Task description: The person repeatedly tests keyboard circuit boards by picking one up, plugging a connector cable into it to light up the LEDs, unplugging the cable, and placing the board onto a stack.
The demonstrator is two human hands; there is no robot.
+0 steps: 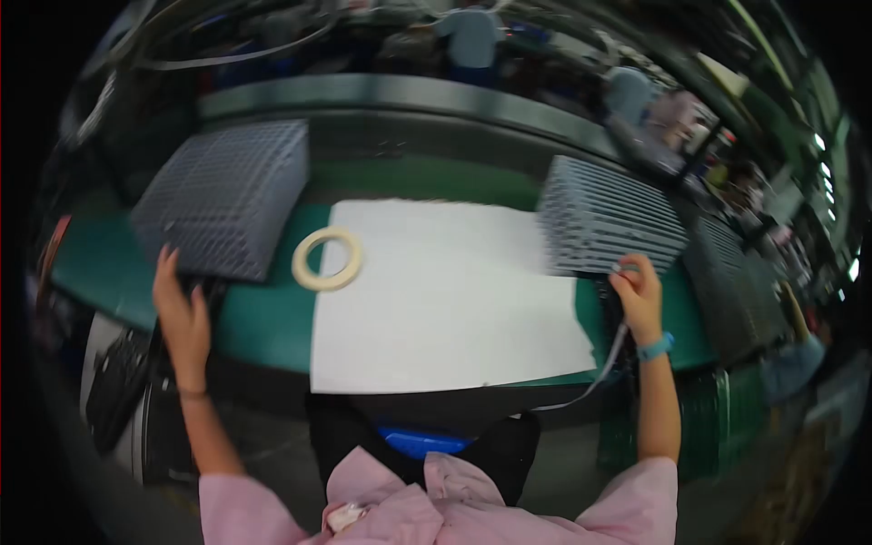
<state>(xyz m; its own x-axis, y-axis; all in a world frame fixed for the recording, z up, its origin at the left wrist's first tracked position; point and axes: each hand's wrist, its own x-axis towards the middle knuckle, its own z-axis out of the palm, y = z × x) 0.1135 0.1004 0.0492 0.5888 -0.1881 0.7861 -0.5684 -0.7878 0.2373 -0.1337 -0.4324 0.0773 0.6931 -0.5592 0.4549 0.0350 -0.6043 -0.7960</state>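
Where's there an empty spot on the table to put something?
Most of the white sheet, right of the tape roll, is bare. Green table shows free between the sheet and the left hand. It's crowded around the left grey block and right grey block.

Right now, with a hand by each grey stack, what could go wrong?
The thin pale cord trailing below your right hand could snag when you reach. The tape roll straddles the left edge of the white sheet, so shifting the sheet might drag the roll along.
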